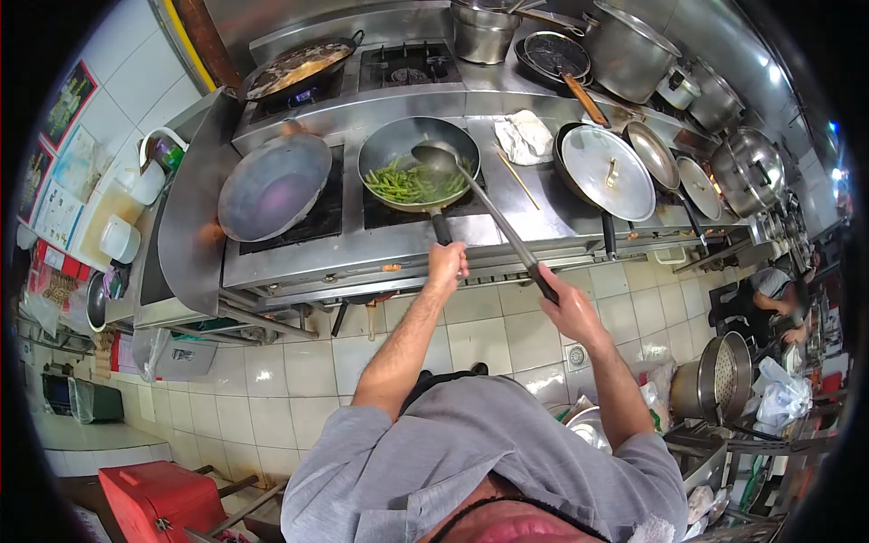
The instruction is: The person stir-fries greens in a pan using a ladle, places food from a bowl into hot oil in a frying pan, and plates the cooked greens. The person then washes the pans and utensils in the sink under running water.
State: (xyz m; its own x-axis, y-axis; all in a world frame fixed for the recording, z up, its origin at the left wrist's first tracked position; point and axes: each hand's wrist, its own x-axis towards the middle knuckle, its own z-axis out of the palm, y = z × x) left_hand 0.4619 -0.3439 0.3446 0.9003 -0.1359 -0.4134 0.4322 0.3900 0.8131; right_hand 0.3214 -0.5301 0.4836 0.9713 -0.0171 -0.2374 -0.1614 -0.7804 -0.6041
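Green beans (403, 184) lie in a deep frying pan (419, 131) on the front stove. My left hand (445, 262) is closed around the pan's black handle. In my right hand (570, 308) is a long-handled metal ladle (500, 215), gripped near the dark end of its handle. The ladle's bowl is inside the pan, over the right part of the beans. Just left of the pan sits a large wok (275, 188) on its own burner. Whether the ladle touches the beans I cannot tell.
Right of the pan lie a thin stick (519, 179), a white cloth (524, 137) and a lidded pan (608, 172). Behind stand a dark pan of brown liquid (300, 71) and a steel pot (482, 34). Another person (769, 294) is at far right.
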